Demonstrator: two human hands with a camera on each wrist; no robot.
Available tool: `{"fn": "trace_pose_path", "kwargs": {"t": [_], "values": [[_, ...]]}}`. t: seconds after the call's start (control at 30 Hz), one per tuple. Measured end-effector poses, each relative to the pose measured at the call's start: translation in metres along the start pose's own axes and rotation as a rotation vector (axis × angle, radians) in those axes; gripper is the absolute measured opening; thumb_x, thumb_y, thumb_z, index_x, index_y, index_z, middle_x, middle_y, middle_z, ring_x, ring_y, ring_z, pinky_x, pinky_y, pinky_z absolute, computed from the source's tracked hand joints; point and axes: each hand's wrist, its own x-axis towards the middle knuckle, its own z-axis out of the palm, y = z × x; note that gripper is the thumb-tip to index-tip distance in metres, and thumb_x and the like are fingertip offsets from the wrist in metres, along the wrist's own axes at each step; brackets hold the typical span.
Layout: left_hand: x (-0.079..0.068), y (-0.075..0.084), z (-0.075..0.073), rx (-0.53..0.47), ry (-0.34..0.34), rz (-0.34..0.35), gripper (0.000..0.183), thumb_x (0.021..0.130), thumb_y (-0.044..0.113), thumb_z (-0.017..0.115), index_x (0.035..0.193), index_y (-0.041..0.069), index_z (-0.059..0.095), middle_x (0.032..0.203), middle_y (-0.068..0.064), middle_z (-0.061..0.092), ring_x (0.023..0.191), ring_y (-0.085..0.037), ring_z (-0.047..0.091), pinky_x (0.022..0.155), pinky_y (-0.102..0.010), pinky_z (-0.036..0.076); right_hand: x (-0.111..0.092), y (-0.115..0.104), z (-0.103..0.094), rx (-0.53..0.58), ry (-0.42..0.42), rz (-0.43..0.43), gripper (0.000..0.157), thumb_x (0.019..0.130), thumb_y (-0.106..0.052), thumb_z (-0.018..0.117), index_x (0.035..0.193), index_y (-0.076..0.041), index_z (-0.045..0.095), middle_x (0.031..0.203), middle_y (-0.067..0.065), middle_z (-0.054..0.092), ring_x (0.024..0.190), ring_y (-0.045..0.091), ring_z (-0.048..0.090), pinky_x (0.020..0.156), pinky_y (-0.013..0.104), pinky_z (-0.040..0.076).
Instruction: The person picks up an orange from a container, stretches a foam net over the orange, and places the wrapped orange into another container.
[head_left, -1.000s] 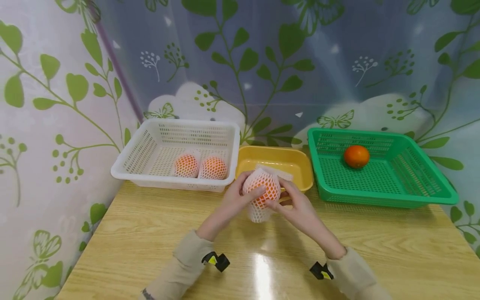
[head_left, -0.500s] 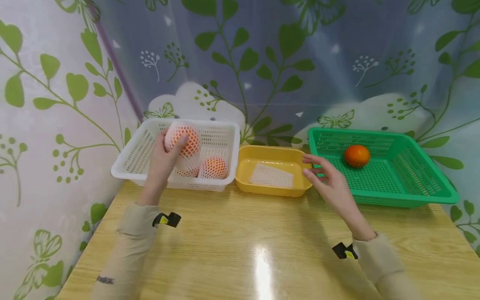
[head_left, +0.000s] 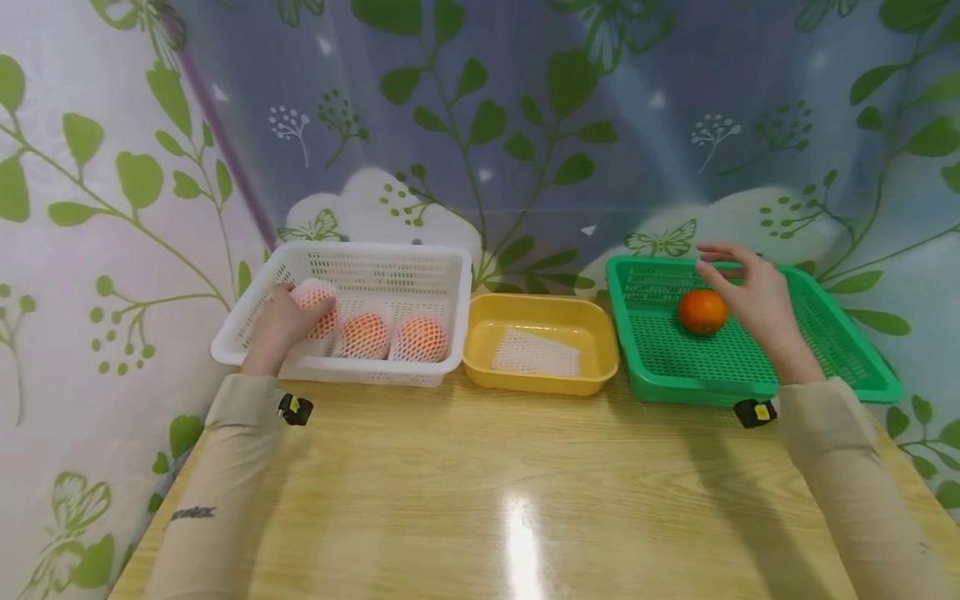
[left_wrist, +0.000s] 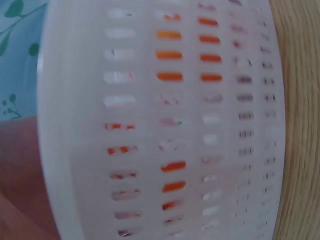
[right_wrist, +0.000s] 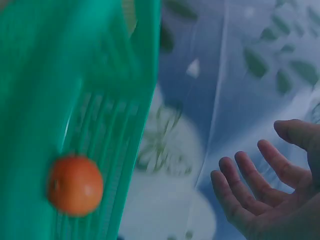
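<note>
Inside the white basket (head_left: 405,254), my left hand (head_left: 281,327) grips an orange in a white foam net (head_left: 322,321), thumb over its top. Two more netted oranges, one in the middle (head_left: 365,337) and one at the right (head_left: 422,339), lie beside it. The left wrist view shows mostly the basket's slotted wall, with orange patches through the slots; that hand's fingers are hidden there. My right hand (head_left: 759,304) hovers over the green basket (head_left: 675,390), fingers spread and nothing held. A bare orange (head_left: 702,312) lies in that basket, just left of the hand.
A yellow tray (head_left: 480,375) stands between the two baskets, with a flat white foam net (head_left: 536,353) in it. All stand toward the back of the wooden table (head_left: 420,483), before a leaf-patterned curtain (head_left: 525,192).
My left hand has carried the netted orange from the middle into the white basket's left side. The right hand let go of it and moved right, over the green basket.
</note>
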Motion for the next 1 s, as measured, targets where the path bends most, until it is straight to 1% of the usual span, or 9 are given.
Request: {"fn": "trace_pose_path", "kwargs": {"t": [0.13,0.2,0.3,0.4,0.5,0.63,0.83,0.93,1.0], "values": [[-0.001,-0.009,-0.004,0.114,-0.138,-0.008,0.099,0.102,0.056,0.045,0.151,-0.020,0.006,0.148,-0.047,0.026,0.133,-0.060,0.035,0.109,-0.064,0.038,0.026,0.018,-0.010,-0.071,-0.050,0.043,0.059,0.105,-0.048,0.048,0.149,-0.008,0.047,0.144,0.027,0.050,0.125,0.050,0.050,0.090,0.063,0.046],[-0.001,-0.013,-0.006,0.147,-0.175,0.006,0.097,0.103,0.056,0.042,0.148,-0.024,0.011,0.146,-0.049,0.027,0.131,-0.061,0.038,0.107,-0.065,0.039,0.035,0.027,-0.012,-0.109,-0.078,0.056,0.060,0.105,-0.049,0.047,0.148,-0.007,0.048,0.144,0.029,0.049,0.125,0.050,0.050,0.090,0.063,0.046],[0.000,-0.020,-0.008,0.188,-0.213,0.039,0.084,0.105,0.054,0.040,0.135,-0.025,0.038,0.125,-0.045,0.050,0.106,-0.052,0.058,0.091,-0.058,0.051,0.046,0.039,-0.013,-0.155,-0.111,0.064,0.058,0.106,-0.046,0.047,0.146,-0.005,0.049,0.143,0.031,0.049,0.123,0.051,0.050,0.089,0.064,0.046],[0.002,-0.023,-0.007,0.241,-0.230,0.060,0.071,0.105,0.052,0.039,0.108,-0.017,0.057,0.093,-0.029,0.060,0.077,-0.034,0.059,0.075,-0.048,0.053,0.054,0.047,-0.011,-0.194,-0.133,0.064,0.055,0.106,-0.042,0.048,0.143,-0.001,0.049,0.141,0.034,0.049,0.120,0.053,0.050,0.089,0.065,0.045],[0.002,-0.024,-0.006,0.257,-0.232,0.057,0.073,0.106,0.052,0.037,0.120,-0.017,0.056,0.111,-0.037,0.061,0.094,-0.045,0.063,0.086,-0.055,0.053,0.060,0.055,-0.007,-0.219,-0.153,0.063,0.050,0.107,-0.034,0.050,0.141,0.002,0.050,0.138,0.037,0.050,0.115,0.054,0.051,0.089,0.066,0.044],[0.001,-0.023,-0.004,0.224,-0.235,0.040,0.084,0.106,0.053,0.034,0.143,-0.023,0.032,0.145,-0.046,0.034,0.125,-0.059,0.046,0.104,-0.065,0.042,0.067,0.065,-0.003,-0.261,-0.200,0.091,0.048,0.106,-0.028,0.054,0.139,0.006,0.049,0.135,0.040,0.050,0.112,0.055,0.053,0.096,0.068,0.041],[0.001,-0.018,-0.001,0.231,-0.256,0.038,0.091,0.105,0.057,0.037,0.147,-0.022,0.022,0.151,-0.044,0.024,0.136,-0.060,0.032,0.110,-0.067,0.033,0.070,0.085,-0.001,-0.317,-0.410,0.225,0.062,0.102,-0.034,0.057,0.143,0.009,0.041,0.140,0.043,0.040,0.120,0.061,0.044,0.103,0.072,0.034],[0.001,-0.019,0.002,0.211,-0.244,0.048,0.092,0.105,0.057,0.038,0.149,-0.021,0.018,0.153,-0.043,0.020,0.138,-0.061,0.028,0.112,-0.068,0.031,0.068,0.094,0.001,-0.278,-0.511,0.292,0.067,0.101,-0.034,0.058,0.146,0.011,0.034,0.145,0.045,0.029,0.124,0.063,0.037,0.097,0.071,0.041],[0.001,-0.019,0.004,0.188,-0.209,0.060,0.092,0.105,0.058,0.038,0.151,-0.020,0.017,0.153,-0.043,0.021,0.134,-0.059,0.037,0.109,-0.066,0.037,0.067,0.099,0.003,-0.231,-0.541,0.333,0.072,0.100,-0.033,0.060,0.145,0.013,0.028,0.143,0.046,0.025,0.123,0.062,0.037,0.092,0.067,0.047]]}}
